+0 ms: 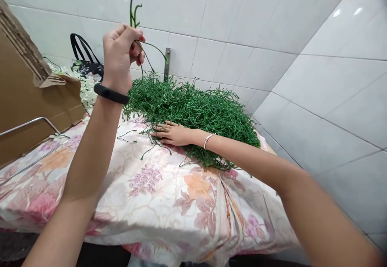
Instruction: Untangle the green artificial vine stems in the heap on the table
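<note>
My left hand (123, 49), with a black band at the wrist, is raised before the tiled wall. It is closed round a green plastic stem (132, 7) whose thin branches stick out above and hang below the fingers. A large heap of the same green artificial stems (205, 108) lies on the flowered cloth. My right hand (175, 134), with a silver bangle on the wrist, rests flat at the heap's front left edge, fingers stretched out over loose stems. A few single stems (128, 136) lie on the cloth left of it.
A flowered cloth (145, 210) covers the table. At left stand a cardboard box (30, 106), a bent metal rod (33, 120), white artificial flowers (89, 92) and a black flowered bag (87, 67). White tiled walls (211, 21) close off the back and right. A metal bracket (167, 63) is behind the heap.
</note>
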Motion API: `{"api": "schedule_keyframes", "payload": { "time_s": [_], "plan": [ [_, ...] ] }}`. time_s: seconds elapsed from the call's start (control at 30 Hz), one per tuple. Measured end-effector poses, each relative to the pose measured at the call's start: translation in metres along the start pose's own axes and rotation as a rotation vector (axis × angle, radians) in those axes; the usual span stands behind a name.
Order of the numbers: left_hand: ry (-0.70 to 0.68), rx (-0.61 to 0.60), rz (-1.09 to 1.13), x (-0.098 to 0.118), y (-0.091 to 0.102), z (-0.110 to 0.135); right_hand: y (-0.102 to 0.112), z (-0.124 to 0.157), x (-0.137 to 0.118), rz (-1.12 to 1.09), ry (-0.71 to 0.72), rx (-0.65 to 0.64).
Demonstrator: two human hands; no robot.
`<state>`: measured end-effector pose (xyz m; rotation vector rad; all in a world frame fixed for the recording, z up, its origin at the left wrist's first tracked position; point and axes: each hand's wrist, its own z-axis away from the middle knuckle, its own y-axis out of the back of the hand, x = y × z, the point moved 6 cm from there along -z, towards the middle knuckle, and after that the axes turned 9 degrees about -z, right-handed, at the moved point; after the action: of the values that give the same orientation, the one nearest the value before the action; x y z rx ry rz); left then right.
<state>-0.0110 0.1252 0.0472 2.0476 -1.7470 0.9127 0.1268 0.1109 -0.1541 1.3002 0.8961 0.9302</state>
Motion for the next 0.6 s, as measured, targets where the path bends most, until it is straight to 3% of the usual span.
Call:
{"api": "schedule_keyframes", "payload": {
  "time_s": [0.27, 0.47, 0.6],
  "plan": [
    [0.025, 0.004, -0.007, -0.001, 0.002, -0.002, 0.048, 0.009, -0.008, -0.408, -0.119, -0.332],
    [-0.059, -0.022, 0.099, 0.009, 0.003, 0.002, 0.070, 0.005, -0.026, -0.507, -0.158, -0.413],
    [-0.073, -0.023, 0.138, 0.012, 0.004, 0.003, 0.089, -0.005, -0.023, -0.533, -0.180, -0.406]
  ]
}}
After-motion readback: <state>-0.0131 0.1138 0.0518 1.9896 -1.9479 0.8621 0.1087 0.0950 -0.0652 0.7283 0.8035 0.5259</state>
